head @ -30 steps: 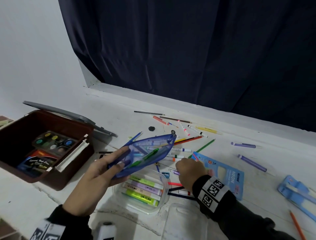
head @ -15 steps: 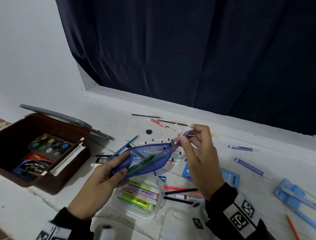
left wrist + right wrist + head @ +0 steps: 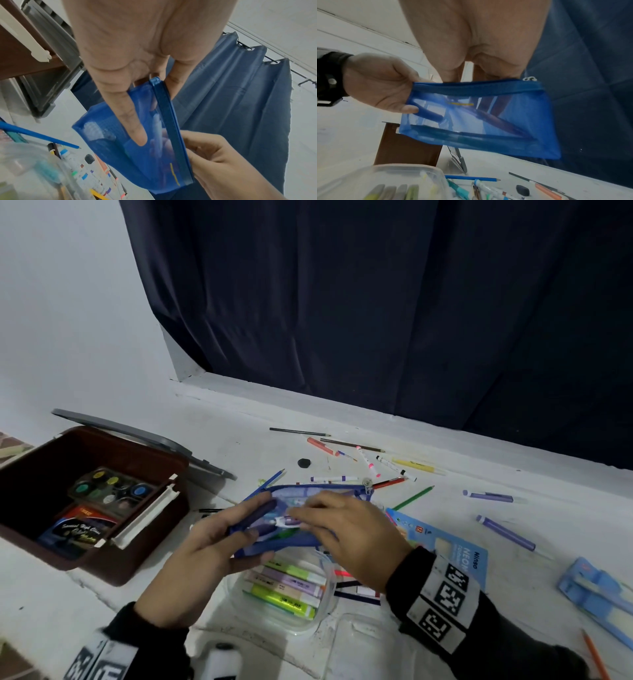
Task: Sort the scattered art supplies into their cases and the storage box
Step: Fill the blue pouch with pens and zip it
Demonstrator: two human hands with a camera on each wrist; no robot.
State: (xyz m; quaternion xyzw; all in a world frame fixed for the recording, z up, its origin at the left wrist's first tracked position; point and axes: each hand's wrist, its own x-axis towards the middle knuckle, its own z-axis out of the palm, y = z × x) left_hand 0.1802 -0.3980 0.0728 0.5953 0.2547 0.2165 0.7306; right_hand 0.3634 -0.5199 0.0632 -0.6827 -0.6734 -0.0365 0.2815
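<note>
I hold a see-through blue zip pouch (image 3: 322,491) above the table, several pens inside. My left hand (image 3: 257,520) grips its left end, thumb on one face and fingers on the other (image 3: 135,128). My right hand (image 3: 303,513) reaches into the pouch's unzipped top, fingertips pinching a purple pen (image 3: 291,521) with a white clip. In the right wrist view the pouch (image 3: 488,121) hangs below my right palm, and my fingers show through the mesh. The brown storage box (image 3: 137,563) stands open at the left with a paint palette (image 3: 109,491) inside.
A clear case (image 3: 322,611) of highlighters lies under my hands. Loose pens and pencils lie beyond: two purple pens (image 3: 505,532), a green pencil (image 3: 412,498), a black eraser (image 3: 303,462). A blue card pack (image 3: 445,546) and a blue case (image 3: 592,594) lie right. A dark curtain hangs behind.
My right hand picked a purple pen off the table, carried it to the pouch's zipper end, and now has it down inside the pouch. The left hand kept hold of the pouch.
</note>
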